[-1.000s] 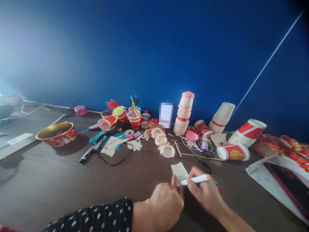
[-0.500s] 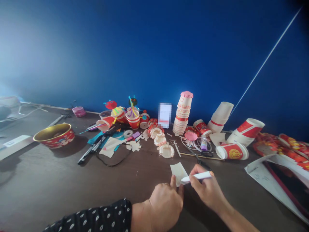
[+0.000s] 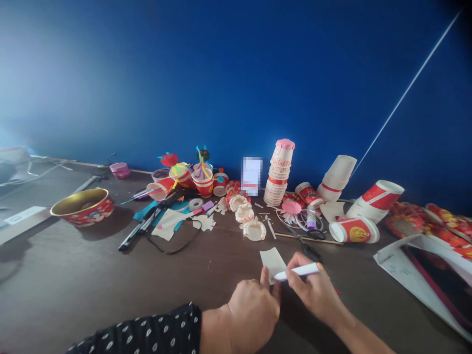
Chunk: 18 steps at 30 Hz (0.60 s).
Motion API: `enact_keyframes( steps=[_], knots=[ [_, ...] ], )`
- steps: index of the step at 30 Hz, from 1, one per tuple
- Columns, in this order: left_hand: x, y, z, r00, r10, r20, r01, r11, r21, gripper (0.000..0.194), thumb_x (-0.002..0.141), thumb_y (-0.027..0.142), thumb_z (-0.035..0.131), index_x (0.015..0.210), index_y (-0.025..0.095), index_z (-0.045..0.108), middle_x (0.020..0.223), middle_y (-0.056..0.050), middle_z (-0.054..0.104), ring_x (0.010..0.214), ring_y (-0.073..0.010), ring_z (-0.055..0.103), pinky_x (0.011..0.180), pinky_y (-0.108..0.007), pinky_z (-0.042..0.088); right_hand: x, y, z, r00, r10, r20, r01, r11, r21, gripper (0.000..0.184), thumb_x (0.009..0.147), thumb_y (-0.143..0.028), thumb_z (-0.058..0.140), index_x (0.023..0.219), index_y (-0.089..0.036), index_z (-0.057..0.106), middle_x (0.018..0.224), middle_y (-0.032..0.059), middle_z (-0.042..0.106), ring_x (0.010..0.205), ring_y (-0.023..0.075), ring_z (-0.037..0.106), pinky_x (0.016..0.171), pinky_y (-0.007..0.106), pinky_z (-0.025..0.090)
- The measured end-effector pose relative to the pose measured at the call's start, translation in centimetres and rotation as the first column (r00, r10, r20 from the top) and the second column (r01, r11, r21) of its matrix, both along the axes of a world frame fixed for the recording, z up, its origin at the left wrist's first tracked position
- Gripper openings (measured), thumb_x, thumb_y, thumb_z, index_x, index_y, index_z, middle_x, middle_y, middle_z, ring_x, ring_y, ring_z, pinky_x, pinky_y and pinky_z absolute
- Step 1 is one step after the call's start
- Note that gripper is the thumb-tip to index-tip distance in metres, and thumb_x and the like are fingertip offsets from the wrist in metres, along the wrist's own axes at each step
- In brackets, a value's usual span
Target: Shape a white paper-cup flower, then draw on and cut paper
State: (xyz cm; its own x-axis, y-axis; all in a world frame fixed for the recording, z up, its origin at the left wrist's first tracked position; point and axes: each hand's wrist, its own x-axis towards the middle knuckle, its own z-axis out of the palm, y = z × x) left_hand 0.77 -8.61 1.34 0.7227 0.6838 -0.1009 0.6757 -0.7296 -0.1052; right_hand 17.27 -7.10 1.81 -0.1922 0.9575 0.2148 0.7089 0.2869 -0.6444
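Note:
In the head view, a small cream piece of paper [image 3: 272,259] lies on the table just ahead of my hands. My left hand [image 3: 255,310] holds it down, index finger and thumb touching its near edge, the other fingers curled under and partly hidden. A white marker [image 3: 303,270] is gripped in my right hand [image 3: 313,290], pinched between thumb and fingers. Its tip points left and meets the paper close to my left index finger. Black-handled scissors [image 3: 311,250] lie just beyond my right hand. Any mark on the paper is too faint to make out.
A gold-lined red bowl [image 3: 86,211] stands left. Fluted paper pieces [image 3: 254,230], a tall cup stack [image 3: 278,177], a glue stick [image 3: 311,219] and fallen paper cups [image 3: 354,231] line the back. A phone [image 3: 438,280] rests on white card at right. Behind is a blue wall [image 3: 236,88].
My right hand and the marker have shifted slightly left along the paper's near edge. The scissors' handles show more now. My left hand and the paper stay put.

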Motion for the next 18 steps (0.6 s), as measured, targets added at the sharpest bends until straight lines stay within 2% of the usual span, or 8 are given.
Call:
enact_keyframes(
  steps=[8, 18],
  knots=[
    [-0.07, -0.04, 0.21, 1.000, -0.013, -0.001, 0.013, 1.000, 0.011, 0.054, 0.079, 0.024, 0.043, 0.130, 0.008, 0.032, 0.125, -0.028, 0.039, 0.071, -0.0223, 0.061, 0.047, -0.026, 0.040, -0.10, 0.01, 0.04, 1.000, -0.019, 0.013, 0.019, 0.999, -0.027, 0.020, 0.077, -0.032, 0.041, 0.062, -0.019, 0.047, 0.048, -0.0046, 0.047, 0.046, 0.0101, 0.044, 0.045, 0.020, 0.033],
    [-0.07, 0.01, 0.33, 1.000, -0.020, -0.002, 0.020, 1.000, -0.001, 0.052, 0.080, 0.023, 0.042, 0.129, 0.007, 0.033, 0.124, -0.029, 0.039, 0.070, -0.0226, 0.062, 0.046, -0.026, 0.040, -0.06, 0.22, 0.20, 0.994, -0.097, 0.040, 0.096, 0.995, 0.040, 0.020, 0.075, -0.029, 0.041, 0.059, -0.019, 0.046, 0.047, -0.0040, 0.048, 0.045, 0.0106, 0.045, 0.046, 0.021, 0.033]
  ],
)
